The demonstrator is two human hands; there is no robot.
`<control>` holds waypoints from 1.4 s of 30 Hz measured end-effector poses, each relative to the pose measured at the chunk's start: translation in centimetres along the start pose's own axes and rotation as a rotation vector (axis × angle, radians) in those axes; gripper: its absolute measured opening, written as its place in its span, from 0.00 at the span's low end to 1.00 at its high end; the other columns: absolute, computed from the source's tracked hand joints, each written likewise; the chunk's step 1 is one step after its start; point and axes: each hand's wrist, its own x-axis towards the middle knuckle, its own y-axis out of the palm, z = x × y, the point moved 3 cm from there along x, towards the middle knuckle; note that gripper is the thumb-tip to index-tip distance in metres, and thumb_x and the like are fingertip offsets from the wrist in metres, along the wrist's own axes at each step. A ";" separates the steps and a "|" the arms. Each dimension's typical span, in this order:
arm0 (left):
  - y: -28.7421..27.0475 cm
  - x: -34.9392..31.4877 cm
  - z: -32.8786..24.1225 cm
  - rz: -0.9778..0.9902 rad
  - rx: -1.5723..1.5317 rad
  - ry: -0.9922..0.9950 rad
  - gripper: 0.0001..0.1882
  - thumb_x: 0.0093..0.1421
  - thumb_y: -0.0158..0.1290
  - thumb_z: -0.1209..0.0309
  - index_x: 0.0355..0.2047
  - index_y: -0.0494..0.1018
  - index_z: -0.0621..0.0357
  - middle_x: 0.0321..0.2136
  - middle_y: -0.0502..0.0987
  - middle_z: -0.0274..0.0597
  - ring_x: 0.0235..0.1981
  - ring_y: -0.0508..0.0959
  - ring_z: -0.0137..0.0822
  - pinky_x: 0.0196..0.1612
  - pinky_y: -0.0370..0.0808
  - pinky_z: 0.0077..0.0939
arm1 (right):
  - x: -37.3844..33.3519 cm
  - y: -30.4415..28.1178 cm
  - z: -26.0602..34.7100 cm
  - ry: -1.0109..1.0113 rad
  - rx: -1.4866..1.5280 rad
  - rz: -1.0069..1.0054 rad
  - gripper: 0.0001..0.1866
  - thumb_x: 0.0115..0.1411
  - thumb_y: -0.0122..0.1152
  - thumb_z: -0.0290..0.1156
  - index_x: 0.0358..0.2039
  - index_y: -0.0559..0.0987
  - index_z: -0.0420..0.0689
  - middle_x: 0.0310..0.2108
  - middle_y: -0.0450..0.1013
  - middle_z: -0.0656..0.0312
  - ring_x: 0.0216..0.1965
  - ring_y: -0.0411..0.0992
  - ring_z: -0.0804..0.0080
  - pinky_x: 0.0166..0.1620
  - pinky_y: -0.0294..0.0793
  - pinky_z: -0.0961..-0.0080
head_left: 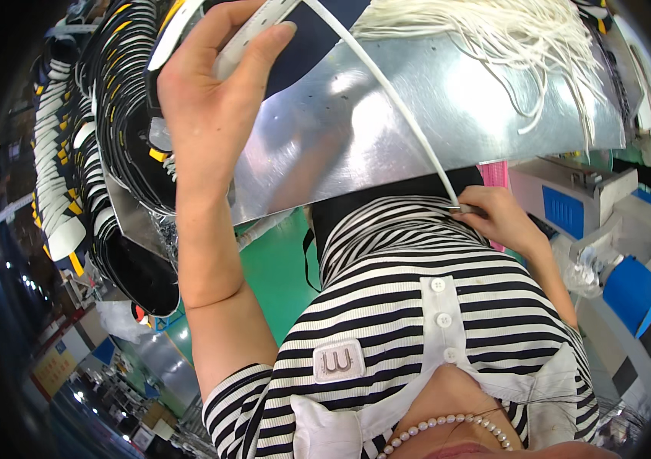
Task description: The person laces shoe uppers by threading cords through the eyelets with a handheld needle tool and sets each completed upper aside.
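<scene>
My left hand (214,92), at the top left, is closed around the white eyelet strip of a shoe upper (302,57). The upper's dark navy part spreads out beyond my thumb, and its far side is cut off by the picture's edge. From the upper a white shoelace (388,86) runs taut, slanting down over the table edge. Close to my waist, my right hand (500,218) pinches the lower end of that lace between thumb and fingers. A small shiny tip shows at the pinch.
A shiny metal table (318,145) lies in front of me, with a heap of loose white laces (486,27) at its far right. Stacked black, white and yellow shoe pieces (123,99) stand at the left. Grey machine housings with blue panels (562,210) are on the right.
</scene>
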 end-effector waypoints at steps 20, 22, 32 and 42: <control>8.1 -3.9 0.9 0.611 0.400 0.000 0.18 0.61 0.54 0.56 0.36 0.79 0.60 0.26 0.80 0.48 0.29 0.80 0.49 0.33 0.74 0.39 | 13.4 -5.1 4.5 -0.310 0.629 -0.495 0.12 0.58 0.66 0.28 0.41 0.80 0.38 0.33 0.77 0.67 0.37 0.73 0.84 0.44 0.72 0.85; 9.0 -3.7 1.4 0.647 0.481 -0.049 0.17 0.61 0.54 0.56 0.34 0.79 0.58 0.24 0.79 0.47 0.28 0.79 0.49 0.32 0.74 0.40 | 14.0 -4.8 4.6 -0.302 0.682 -0.509 0.11 0.58 0.66 0.28 0.41 0.80 0.38 0.33 0.77 0.67 0.37 0.73 0.84 0.44 0.72 0.84; 9.6 -3.8 3.1 0.523 0.481 -0.052 0.13 0.60 0.58 0.62 0.29 0.79 0.60 0.18 0.75 0.45 0.18 0.74 0.41 0.25 0.68 0.31 | 8.4 -3.8 3.3 -0.167 0.424 -0.475 0.09 0.64 0.56 0.31 0.32 0.73 0.38 0.26 0.77 0.56 0.26 0.75 0.69 0.32 0.73 0.73; 9.7 -3.5 2.9 0.507 0.470 -0.072 0.13 0.60 0.57 0.61 0.28 0.78 0.60 0.17 0.74 0.46 0.18 0.72 0.42 0.25 0.68 0.31 | 8.4 -2.6 3.0 -0.211 0.288 -0.456 0.09 0.61 0.59 0.32 0.33 0.73 0.39 0.21 0.75 0.54 0.21 0.74 0.61 0.28 0.70 0.68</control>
